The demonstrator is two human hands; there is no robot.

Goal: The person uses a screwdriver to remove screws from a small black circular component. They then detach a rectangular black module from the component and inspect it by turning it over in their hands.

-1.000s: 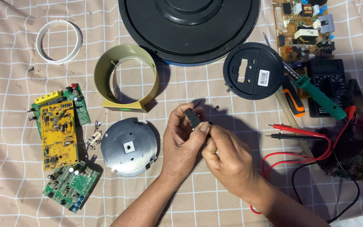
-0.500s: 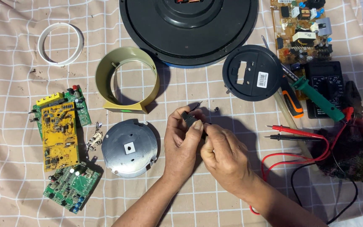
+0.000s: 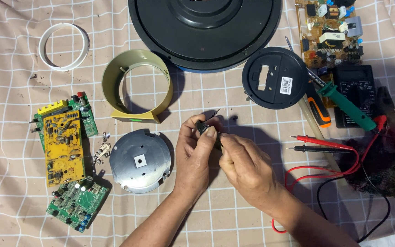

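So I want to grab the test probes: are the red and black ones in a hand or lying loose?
Lying loose. The red probe and black probe lie side by side on the checked cloth, right of the right hand.

Both forearms come in from the table's near edge, angled up toward its middle. Left hand (image 3: 193, 158) is back-up, fingers curled, thumb and fingertips pinched on a small dark part. Right hand (image 3: 248, 167) sits just beside it, touching at the fingertips, knuckles up, fingers bent inward toward the same part. Wrists are roughly straight.
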